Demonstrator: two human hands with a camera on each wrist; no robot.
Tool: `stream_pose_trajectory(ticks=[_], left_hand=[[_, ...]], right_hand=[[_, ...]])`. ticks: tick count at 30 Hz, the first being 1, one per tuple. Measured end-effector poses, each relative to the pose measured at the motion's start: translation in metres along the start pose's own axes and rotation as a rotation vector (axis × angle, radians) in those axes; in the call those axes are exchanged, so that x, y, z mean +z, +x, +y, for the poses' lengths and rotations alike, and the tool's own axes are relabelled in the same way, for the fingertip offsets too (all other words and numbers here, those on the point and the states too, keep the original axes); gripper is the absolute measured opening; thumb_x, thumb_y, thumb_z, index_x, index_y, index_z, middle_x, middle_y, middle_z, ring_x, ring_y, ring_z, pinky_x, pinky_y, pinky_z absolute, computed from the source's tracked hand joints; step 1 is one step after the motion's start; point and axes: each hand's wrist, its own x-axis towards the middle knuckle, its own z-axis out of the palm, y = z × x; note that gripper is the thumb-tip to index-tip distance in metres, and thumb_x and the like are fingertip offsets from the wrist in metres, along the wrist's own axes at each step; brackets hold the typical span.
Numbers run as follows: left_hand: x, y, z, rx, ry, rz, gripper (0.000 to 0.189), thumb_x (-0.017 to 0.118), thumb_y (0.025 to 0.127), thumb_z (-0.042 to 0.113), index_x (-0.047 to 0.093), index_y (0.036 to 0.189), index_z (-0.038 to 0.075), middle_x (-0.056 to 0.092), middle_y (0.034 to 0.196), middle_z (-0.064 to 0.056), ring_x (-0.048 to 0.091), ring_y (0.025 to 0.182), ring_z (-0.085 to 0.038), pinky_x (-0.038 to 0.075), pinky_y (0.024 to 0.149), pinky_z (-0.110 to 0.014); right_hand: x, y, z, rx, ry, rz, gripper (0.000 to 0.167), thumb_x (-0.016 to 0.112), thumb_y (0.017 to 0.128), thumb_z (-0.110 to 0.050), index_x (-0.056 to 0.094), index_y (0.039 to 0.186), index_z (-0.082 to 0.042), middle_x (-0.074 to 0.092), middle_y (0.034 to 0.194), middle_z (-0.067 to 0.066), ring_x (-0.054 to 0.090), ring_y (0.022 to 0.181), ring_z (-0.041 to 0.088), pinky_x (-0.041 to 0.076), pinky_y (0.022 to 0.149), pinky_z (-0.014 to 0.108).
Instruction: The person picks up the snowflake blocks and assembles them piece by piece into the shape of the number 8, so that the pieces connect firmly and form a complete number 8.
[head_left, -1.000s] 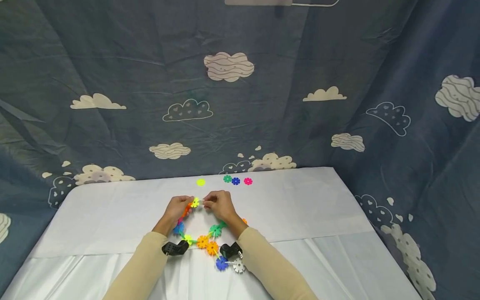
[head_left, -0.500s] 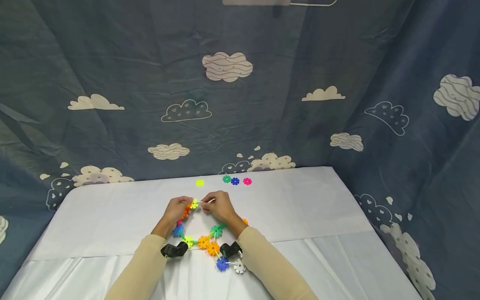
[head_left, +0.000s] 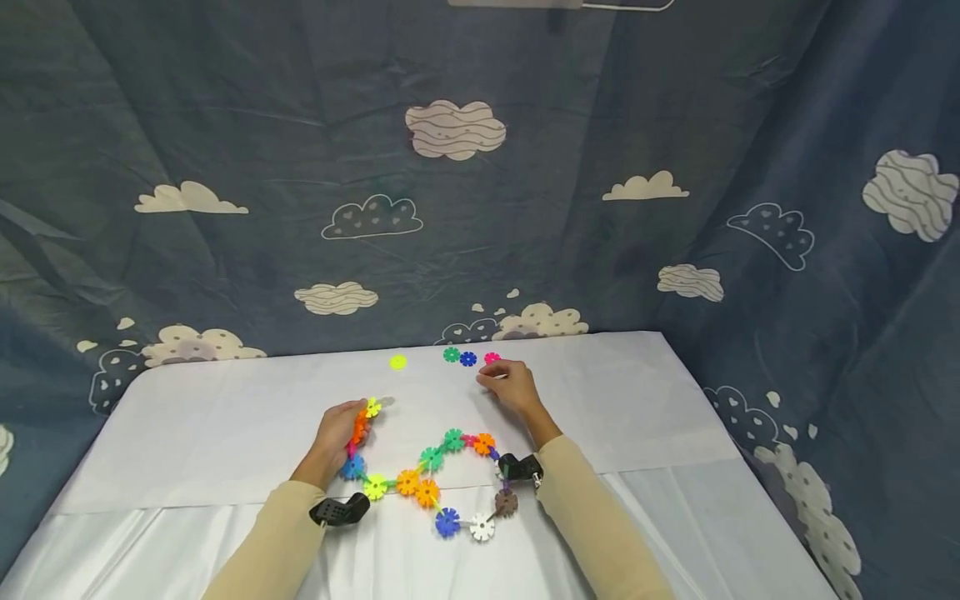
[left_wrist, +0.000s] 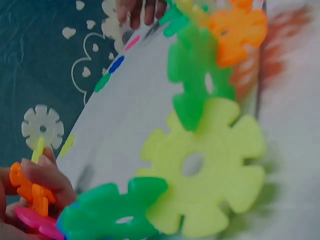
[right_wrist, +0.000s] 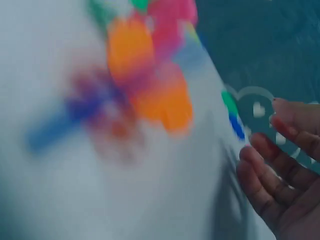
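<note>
A chain of notched plastic discs in many colours, with a yellow disc (head_left: 375,487) among them, curves over the white table. At its upper left end my left hand (head_left: 337,437) pinches the orange discs (left_wrist: 31,189) between thumb and fingers. Past the fingertips, a yellow disc (head_left: 372,407) carries a white disc (left_wrist: 43,129) on the tip. My right hand (head_left: 513,387) reaches toward the back, fingers loosely bent and parted, holding nothing. Just beyond its fingertips lies a loose pink disc (head_left: 492,357), partly covered by the hand in the head view.
Loose green (head_left: 451,355), blue (head_left: 468,359) and yellow (head_left: 398,362) discs lie along the table's back edge. A closed ring with a grey-brown disc (head_left: 506,503) extends on the chain's right, under the right wrist. A dark cloud-print curtain (head_left: 525,208) hangs behind the table (head_left: 622,400).
My right hand has let go of the white disc at the chain's end and moved right and back toward the pink disc. My left hand has shifted slightly left and down with the chain.
</note>
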Motion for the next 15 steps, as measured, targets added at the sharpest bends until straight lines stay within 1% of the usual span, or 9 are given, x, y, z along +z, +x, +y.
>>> stream_pose_trajectory(ticks=[2, 4, 6, 8, 10, 13, 15], left_hand=[[0.000, -0.007, -0.003, 0.009, -0.054, 0.014, 0.044, 0.044, 0.103, 0.018, 0.037, 0.137, -0.009, 0.051, 0.090, -0.008, 0.049, 0.057, -0.007, 0.045, 0.049, -0.015], [0.002, -0.014, -0.007, 0.018, -0.104, 0.041, 0.043, 0.044, 0.103, 0.017, 0.037, 0.135, -0.011, 0.051, 0.086, -0.007, 0.048, 0.055, -0.007, 0.045, 0.049, -0.015], [0.004, -0.021, -0.011, 0.029, -0.139, 0.081, 0.041, 0.044, 0.103, 0.016, 0.038, 0.133, -0.012, 0.052, 0.083, -0.007, 0.049, 0.054, -0.007, 0.046, 0.048, -0.015], [0.005, -0.028, -0.014, 0.041, -0.168, 0.122, 0.040, 0.043, 0.103, 0.015, 0.038, 0.132, -0.013, 0.053, 0.083, -0.008, 0.050, 0.052, -0.007, 0.047, 0.049, -0.016], [0.005, -0.034, -0.017, 0.046, -0.175, 0.150, 0.040, 0.042, 0.103, 0.016, 0.039, 0.132, -0.012, 0.055, 0.086, -0.008, 0.053, 0.053, -0.007, 0.050, 0.051, -0.017], [0.004, -0.041, -0.020, 0.067, -0.170, 0.157, 0.038, 0.041, 0.104, 0.016, 0.039, 0.130, -0.012, 0.060, 0.088, -0.008, 0.059, 0.056, -0.008, 0.053, 0.057, -0.018], [0.001, -0.043, -0.020, 0.087, -0.145, 0.141, 0.036, 0.042, 0.104, 0.015, 0.041, 0.128, -0.012, 0.064, 0.088, -0.007, 0.062, 0.059, -0.008, 0.054, 0.060, -0.018]], right_hand=[[-0.006, 0.007, 0.008, 0.040, -0.045, 0.027, 0.016, 0.074, 0.085, -0.013, 0.072, 0.096, -0.002, 0.068, 0.087, 0.008, 0.059, 0.072, 0.018, 0.051, 0.061, 0.024], [-0.012, 0.014, 0.012, 0.073, -0.084, 0.037, 0.019, 0.074, 0.084, -0.012, 0.071, 0.100, -0.002, 0.067, 0.089, 0.010, 0.059, 0.076, 0.021, 0.051, 0.066, 0.027], [-0.015, 0.023, 0.015, 0.091, -0.144, 0.028, 0.026, 0.075, 0.084, -0.013, 0.070, 0.107, -0.003, 0.066, 0.093, 0.013, 0.058, 0.083, 0.024, 0.051, 0.073, 0.033], [-0.017, 0.031, 0.016, 0.100, -0.213, -0.015, 0.035, 0.073, 0.085, -0.013, 0.066, 0.118, -0.005, 0.064, 0.101, 0.016, 0.057, 0.091, 0.028, 0.050, 0.083, 0.039], [-0.018, 0.039, 0.016, 0.096, -0.302, -0.077, 0.043, 0.071, 0.087, -0.015, 0.061, 0.128, -0.005, 0.062, 0.111, 0.018, 0.056, 0.099, 0.031, 0.048, 0.092, 0.044], [-0.016, 0.049, 0.013, 0.088, -0.429, -0.164, 0.050, 0.069, 0.089, -0.018, 0.054, 0.135, -0.007, 0.056, 0.127, 0.020, 0.052, 0.115, 0.034, 0.040, 0.103, 0.048], [-0.014, 0.053, 0.011, 0.097, -0.495, -0.190, 0.048, 0.069, 0.089, -0.019, 0.055, 0.134, -0.010, 0.053, 0.132, 0.021, 0.050, 0.119, 0.035, 0.038, 0.105, 0.049]])
